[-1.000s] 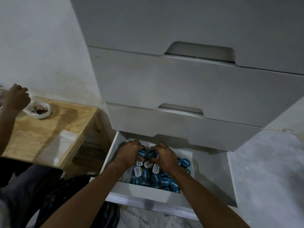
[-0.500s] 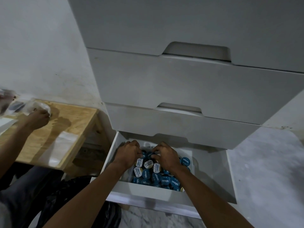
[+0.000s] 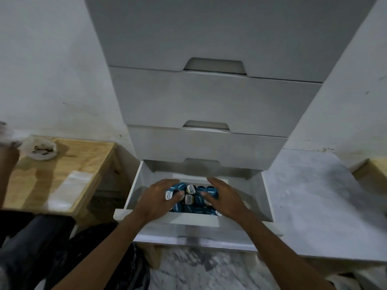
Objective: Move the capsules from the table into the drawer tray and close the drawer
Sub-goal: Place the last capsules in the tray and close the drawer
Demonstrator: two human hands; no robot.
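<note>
The bottom drawer of a white chest stands pulled out. Inside it lies a heap of blue and white capsules, several deep; the tray under them is almost fully covered. My left hand rests on the left side of the heap, fingers spread, with a couple of capsules at its fingertips. On the right side my right hand lies flat, fingers apart, touching the pile. Neither hand is closed around a capsule. No capsules show on the wooden table.
The wooden table stands left of the chest with a white plastic bag and a clear plastic sleeve on it. Another person's blurred hand is at its far left. Closed drawers rise above. A second wooden piece sits right.
My hands have uncurled and moved apart to the two sides of the capsule heap. The other person's hand has shifted left, off the plastic bag.
</note>
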